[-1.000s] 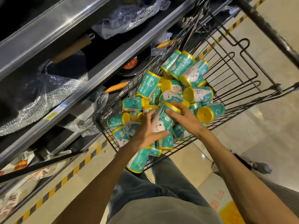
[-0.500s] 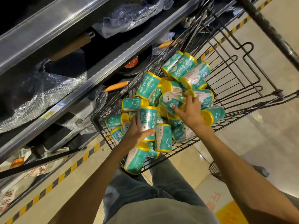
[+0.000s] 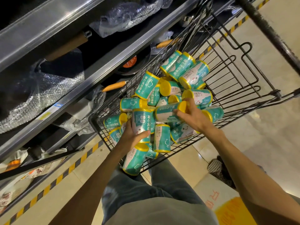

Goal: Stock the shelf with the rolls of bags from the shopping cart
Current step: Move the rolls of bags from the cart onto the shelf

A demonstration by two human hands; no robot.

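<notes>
A black wire shopping cart [image 3: 230, 75] holds a heap of several teal rolls of bags with yellow ends [image 3: 186, 70]. My left hand [image 3: 132, 137] grips one upright teal roll [image 3: 141, 122] marked 80 at the near left of the heap. My right hand [image 3: 193, 118] grips another roll [image 3: 168, 112] lying on its side, fingers round its yellow end. One more roll [image 3: 135, 159] lies against the cart's near wall below my left wrist. The metal shelf [image 3: 90, 75] runs along the left.
The shelf levels hold frying pans with wooden handles [image 3: 113, 86] and bubble wrap [image 3: 125, 15]. A yellow-and-black striped strip [image 3: 78, 161] marks the floor along the shelf base. The cart handle [image 3: 267, 28] crosses the upper right. A chequered bag [image 3: 217, 169] sits on the floor at right.
My left hand has taken a roll off the heap and lifted it upright. My right hand let that roll go, reached farther in and closed on a second roll.
</notes>
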